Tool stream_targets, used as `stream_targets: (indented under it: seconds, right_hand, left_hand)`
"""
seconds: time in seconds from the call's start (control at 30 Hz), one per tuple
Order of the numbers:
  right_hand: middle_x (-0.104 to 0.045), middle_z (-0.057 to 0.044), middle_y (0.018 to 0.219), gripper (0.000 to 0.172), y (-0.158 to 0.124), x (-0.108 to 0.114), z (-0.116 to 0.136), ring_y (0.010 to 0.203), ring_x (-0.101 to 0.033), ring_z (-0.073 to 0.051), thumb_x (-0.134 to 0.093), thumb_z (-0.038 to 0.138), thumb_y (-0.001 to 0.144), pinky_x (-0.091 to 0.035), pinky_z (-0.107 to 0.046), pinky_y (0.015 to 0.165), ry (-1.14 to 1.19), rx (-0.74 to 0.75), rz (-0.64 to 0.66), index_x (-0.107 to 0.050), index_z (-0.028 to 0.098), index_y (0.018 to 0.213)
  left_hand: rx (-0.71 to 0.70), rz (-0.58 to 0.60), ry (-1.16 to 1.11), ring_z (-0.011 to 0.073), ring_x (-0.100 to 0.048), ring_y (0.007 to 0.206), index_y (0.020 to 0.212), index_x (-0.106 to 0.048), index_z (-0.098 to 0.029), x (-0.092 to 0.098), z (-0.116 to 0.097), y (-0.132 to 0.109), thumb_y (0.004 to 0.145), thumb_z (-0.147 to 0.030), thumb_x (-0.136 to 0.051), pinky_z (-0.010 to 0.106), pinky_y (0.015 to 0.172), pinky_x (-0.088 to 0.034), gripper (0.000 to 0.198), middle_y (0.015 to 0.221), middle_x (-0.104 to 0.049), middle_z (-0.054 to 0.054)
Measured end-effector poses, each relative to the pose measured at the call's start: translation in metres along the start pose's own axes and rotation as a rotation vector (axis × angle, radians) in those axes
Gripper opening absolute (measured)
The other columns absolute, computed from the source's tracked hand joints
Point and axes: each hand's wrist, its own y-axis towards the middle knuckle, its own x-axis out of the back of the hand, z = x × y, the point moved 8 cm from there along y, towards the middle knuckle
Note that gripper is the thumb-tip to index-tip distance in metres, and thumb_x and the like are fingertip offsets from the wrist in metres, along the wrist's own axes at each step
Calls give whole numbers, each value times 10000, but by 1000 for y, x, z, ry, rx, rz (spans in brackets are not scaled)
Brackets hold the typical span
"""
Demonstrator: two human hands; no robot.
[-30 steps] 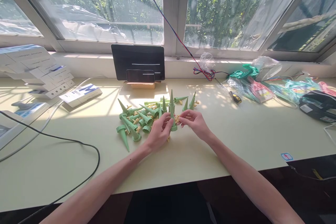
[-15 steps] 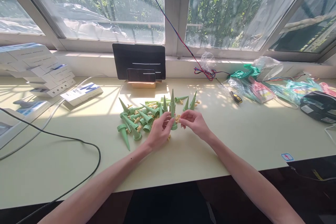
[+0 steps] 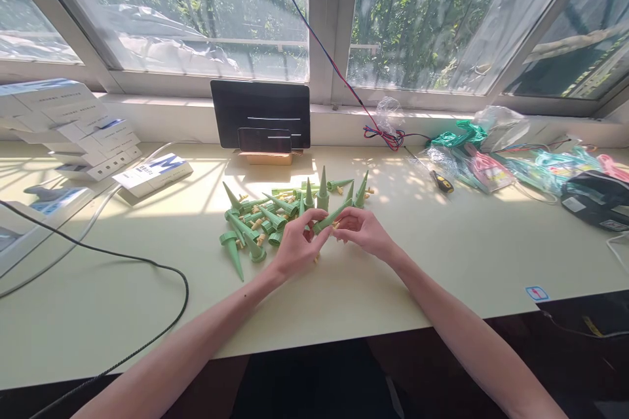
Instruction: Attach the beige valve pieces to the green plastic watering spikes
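Note:
My left hand (image 3: 299, 243) is closed on the wide end of a green plant watering spike (image 3: 332, 217), which leans with its point up to the right. Beside it, my right hand (image 3: 367, 232) is pinched around a small yellow valve (image 3: 335, 225), mostly hidden by the fingers, close to the spike's base. Whether valve and spike touch, I cannot tell. Left of and behind my hands lies a pile of similar green spikes (image 3: 275, 219), several with yellow valves (image 3: 261, 239). A few spikes stand upright, such as the one (image 3: 322, 191) just behind my hands.
A tablet (image 3: 260, 111) and a phone (image 3: 264, 141) lean on a stand at the back. White boxes (image 3: 153, 175) and a black cable (image 3: 147, 262) lie to the left. At the right are a screwdriver (image 3: 441, 181), bagged cables (image 3: 489, 170) and a black object (image 3: 597, 200).
The spike in my left hand has gone from upright to tilted, point toward the right. My right fingers have stayed beside its base, and the valve now shows less.

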Motion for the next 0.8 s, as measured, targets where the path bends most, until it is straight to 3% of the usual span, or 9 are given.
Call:
stream_targets:
  seconds: [0.23,0.4,0.6,0.8]
  right_hand:
    - [-701,-33,787,270,-1,-5,-5,744,-670,-184,-794,303,726,-542,-324,693,-48,-45,69,-678,168,929]
    - [-704,-2,754,391,-4,-3,-13,742,-684,-188,-814,262,704,-558,-329,703,7,-125,152,-636,200,1047]
    - [-742,-42,867,484,-7,6,-10,887,-721,-240,-814,258,719,-578,-338,735,-42,-164,234,-597,212,1150]
    - [-744,-74,907,381,-6,17,-2,824,-713,-220,-792,370,761,-582,-326,687,-152,-146,192,-647,185,1060]
  left_hand:
    - [-139,42,88,76,-477,565,1046,-694,-193,-5,-4,-1,863,-276,-649,211,493,-376,205,901,-698,22]
    - [-268,84,202,105,-545,653,1083,-705,-218,-12,-11,-5,882,-222,-638,224,583,-423,212,870,-683,29]
    - [-277,143,251,146,-625,768,1078,-699,-217,-18,-10,-6,895,-221,-629,259,679,-477,196,925,-696,42]
    - [-259,199,320,174,-651,852,1108,-688,-219,-22,-8,-8,906,-228,-611,294,746,-500,216,985,-701,48]
